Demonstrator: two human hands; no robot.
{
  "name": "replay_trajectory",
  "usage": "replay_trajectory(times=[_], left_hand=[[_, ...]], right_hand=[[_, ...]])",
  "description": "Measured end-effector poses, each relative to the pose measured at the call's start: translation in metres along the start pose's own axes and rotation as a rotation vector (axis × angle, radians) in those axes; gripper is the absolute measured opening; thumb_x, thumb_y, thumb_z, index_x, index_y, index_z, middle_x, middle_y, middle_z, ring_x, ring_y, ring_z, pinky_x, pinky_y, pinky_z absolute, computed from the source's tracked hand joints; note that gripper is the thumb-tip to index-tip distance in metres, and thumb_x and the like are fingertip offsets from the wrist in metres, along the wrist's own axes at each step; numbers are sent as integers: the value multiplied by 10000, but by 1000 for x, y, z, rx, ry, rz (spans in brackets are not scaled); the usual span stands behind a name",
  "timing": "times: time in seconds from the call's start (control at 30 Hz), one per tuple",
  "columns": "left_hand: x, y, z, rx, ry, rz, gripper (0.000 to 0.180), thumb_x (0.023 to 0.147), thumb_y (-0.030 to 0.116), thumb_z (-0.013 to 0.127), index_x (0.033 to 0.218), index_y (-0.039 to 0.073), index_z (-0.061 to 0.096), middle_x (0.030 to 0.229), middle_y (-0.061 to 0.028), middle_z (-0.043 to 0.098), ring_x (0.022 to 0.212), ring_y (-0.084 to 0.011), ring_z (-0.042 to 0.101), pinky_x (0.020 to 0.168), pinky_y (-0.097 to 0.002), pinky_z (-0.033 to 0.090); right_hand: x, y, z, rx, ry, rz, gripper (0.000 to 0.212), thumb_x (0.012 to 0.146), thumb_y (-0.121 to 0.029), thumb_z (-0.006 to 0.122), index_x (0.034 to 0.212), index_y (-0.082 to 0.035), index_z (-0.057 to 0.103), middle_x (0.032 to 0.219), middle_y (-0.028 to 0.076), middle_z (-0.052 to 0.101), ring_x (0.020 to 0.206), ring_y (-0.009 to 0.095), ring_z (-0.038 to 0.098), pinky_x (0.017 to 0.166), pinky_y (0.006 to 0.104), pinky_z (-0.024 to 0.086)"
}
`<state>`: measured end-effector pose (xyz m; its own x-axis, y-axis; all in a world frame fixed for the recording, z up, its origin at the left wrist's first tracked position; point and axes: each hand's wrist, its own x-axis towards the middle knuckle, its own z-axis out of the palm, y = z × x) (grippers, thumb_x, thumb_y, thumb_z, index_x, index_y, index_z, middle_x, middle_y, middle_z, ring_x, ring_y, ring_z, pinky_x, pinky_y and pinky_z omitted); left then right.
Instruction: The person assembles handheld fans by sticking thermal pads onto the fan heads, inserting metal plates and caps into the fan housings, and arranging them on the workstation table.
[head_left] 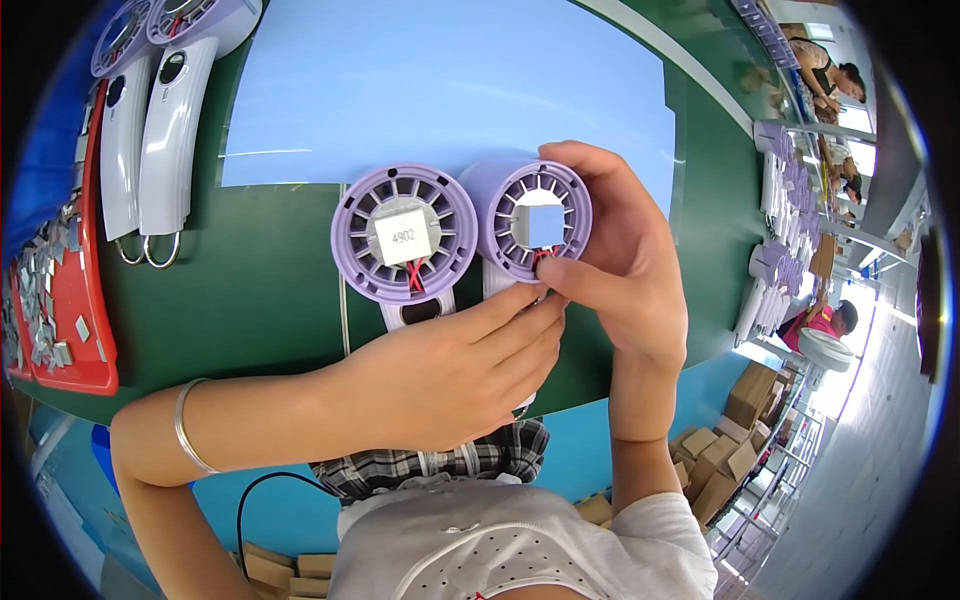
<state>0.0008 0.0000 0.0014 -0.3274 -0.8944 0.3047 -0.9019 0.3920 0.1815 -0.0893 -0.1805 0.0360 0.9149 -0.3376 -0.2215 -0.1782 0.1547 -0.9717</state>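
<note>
Two handheld fans with purple ribbed round heads and white handles are side by side at the table's front. My right hand (635,270) curls round the right fan (497,200), its thumb at the red and black wires below a blue square piece (546,227) at the hub. My left hand (470,365) reaches across from the left, fingers closed over that fan's handle, which they mostly hide; its thumb is out of sight. Left of it, the other fan (345,240) bears a white square piece (402,237) with print and red wires; my left hand covers its lower handle.
Two more purple and white fans (172,150) with metal loops lie at the upper left. A red tray (85,350) there holds several small grey pieces. A pale blue mat (450,80) covers the green table (230,300). Further fans (770,270) stand along the right; cartons (720,455) are below.
</note>
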Motion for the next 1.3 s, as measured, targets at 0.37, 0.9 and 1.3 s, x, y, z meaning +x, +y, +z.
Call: replay_trajectory(times=[0.37, 0.9, 1.3], left_hand=[[-1, 1, 3, 37, 44, 7, 551, 919, 467, 586, 1246, 26, 644, 1329, -142, 629, 1313, -298, 536, 1180, -493, 338], [-1, 1, 5, 62, 45, 8, 554, 916, 468, 579, 1242, 26, 650, 1328, -148, 632, 1307, -298, 544, 1175, -486, 345], [-1, 2, 6, 13, 59, -6, 566, 897, 472, 607, 1233, 20, 655, 1328, -149, 629, 1308, -303, 538, 1180, -487, 338]], right_hand=[[-2, -3, 10, -189, 98, -82, 574, 742, 91, 666, 1300, 17, 554, 1282, 99, 571, 1215, 191, 548, 1014, 353, 441], [0, -5, 12, -275, 97, -86, 558, 729, 86, 645, 1273, 5, 549, 1241, 88, 579, 1194, 188, 550, 1006, 343, 436], [0, 1, 1, -136, 17, -105, 591, 749, 83, 658, 1324, 12, 541, 1252, 92, 577, 1165, 186, 537, 1020, 340, 418]])
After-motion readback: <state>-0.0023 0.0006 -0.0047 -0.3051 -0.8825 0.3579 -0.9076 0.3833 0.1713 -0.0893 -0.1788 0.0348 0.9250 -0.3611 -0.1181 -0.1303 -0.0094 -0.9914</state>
